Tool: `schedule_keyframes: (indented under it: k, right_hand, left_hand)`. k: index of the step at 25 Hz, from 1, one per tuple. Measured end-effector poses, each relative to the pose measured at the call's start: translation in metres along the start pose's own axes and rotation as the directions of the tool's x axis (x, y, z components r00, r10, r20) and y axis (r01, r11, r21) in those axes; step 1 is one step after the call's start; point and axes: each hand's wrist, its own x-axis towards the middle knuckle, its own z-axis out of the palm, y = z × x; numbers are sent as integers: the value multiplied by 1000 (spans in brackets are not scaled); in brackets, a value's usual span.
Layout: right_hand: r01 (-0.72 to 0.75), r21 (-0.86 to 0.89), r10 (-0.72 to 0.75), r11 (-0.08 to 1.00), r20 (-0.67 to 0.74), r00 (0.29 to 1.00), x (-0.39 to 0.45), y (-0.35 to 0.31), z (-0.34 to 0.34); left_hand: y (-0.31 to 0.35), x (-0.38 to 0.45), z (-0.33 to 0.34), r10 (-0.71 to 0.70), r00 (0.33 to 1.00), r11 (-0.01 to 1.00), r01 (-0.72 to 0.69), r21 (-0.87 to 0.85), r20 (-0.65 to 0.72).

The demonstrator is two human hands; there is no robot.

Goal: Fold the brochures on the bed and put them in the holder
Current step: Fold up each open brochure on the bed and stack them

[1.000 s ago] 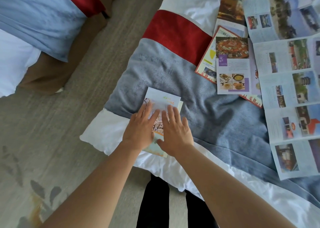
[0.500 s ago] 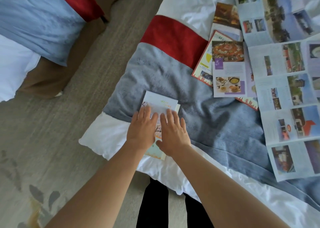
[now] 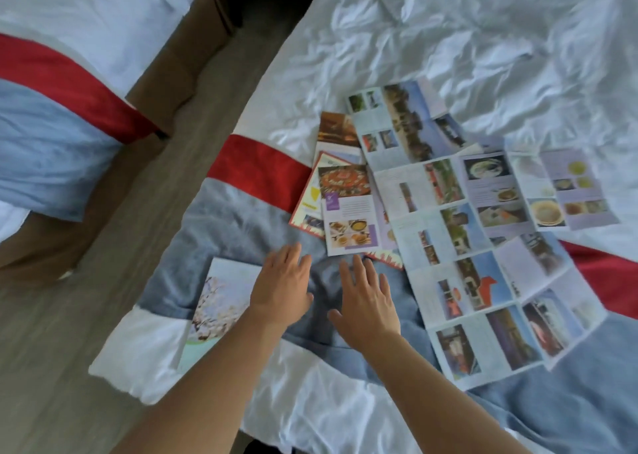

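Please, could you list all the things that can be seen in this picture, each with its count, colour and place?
Folded blossom-picture brochure: one, white and pink, on the grey blanket near the bed's edge, left of the hands.
Food-photo brochures: a small overlapping pile, count unclear, red-bordered and lilac, beyond the hands.
Large unfolded travel brochure: one, pale blue panels, right of the pile.
Lilac unfolded dish brochure: one, far right.
Grey and red blanket: one, across the bed.
White crumpled sheet: one, upper bed.
Second bed: one, left.
Left hand, right hand: open, over the blanket.
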Motion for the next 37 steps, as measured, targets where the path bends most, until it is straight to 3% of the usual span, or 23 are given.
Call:
schedule_keyframes:
  k: [10,18,23,26,32,37]
  right_hand:
    - [-105,55,107,993,-32,994,-33,162,-22]
    - [-199,45,199,979,5,980,-55,227,-1]
    - [-307,66,301,949,85,950,-77,247,41]
    - [-339,121,324,933,129,937,-89,244,66]
    - [-352,146,346,924,70,936,-96,238,90]
    - [-385,182,385,905,36,922,-101,247,81]
  left_hand:
    - [141,59,-9,46,999,999,-46,9,19]
    - [202,77,8,154,982,988,-154,-10,109]
    - [223,77,51,224,952,973,-230,2,209]
    - [231,74,77,304,933,948,-317,39,196]
    - [249,70,111,413,890,854,-452,257,191]
    - [274,61,117,525,828,801,-559,216,199]
